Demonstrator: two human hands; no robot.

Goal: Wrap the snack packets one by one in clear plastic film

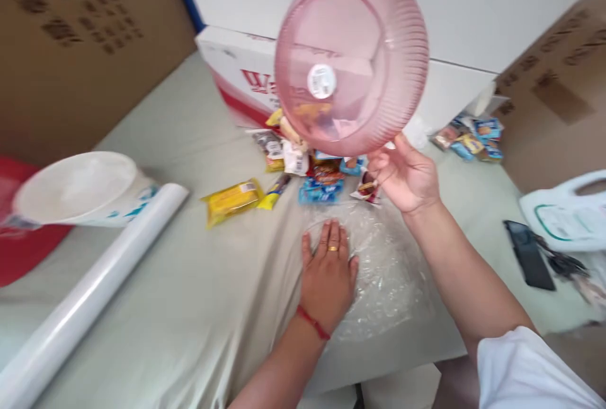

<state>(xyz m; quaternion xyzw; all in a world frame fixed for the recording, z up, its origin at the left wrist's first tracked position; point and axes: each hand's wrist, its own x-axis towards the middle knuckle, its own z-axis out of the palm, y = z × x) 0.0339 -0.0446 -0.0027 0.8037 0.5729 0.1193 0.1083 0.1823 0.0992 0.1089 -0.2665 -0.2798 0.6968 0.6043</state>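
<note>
My right hand (pixel 406 173) holds a translucent pink ribbed bowl (pixel 351 59) up in the air by its rim, with its underside and a round white sticker facing me. My left hand (pixel 328 274) lies flat, fingers spread, on a sheet of clear plastic wrap (pixel 388 276) spread over the grey-green cloth-covered table (pixel 199 295). A ring and a red wrist string show on that left hand. Behind the wrap lies a pile of small snack packets (pixel 303 172), among them a yellow packet (pixel 231 199).
A long white roll (pixel 89 292) lies diagonally at left, beside a white bowl (pixel 76 187) on something red. A white-and-red carton (pixel 237 71) and brown cardboard boxes (pixel 71 43) stand behind. At right are more packets (pixel 471 137), a black phone (pixel 529 254) and a white container (pixel 565 210).
</note>
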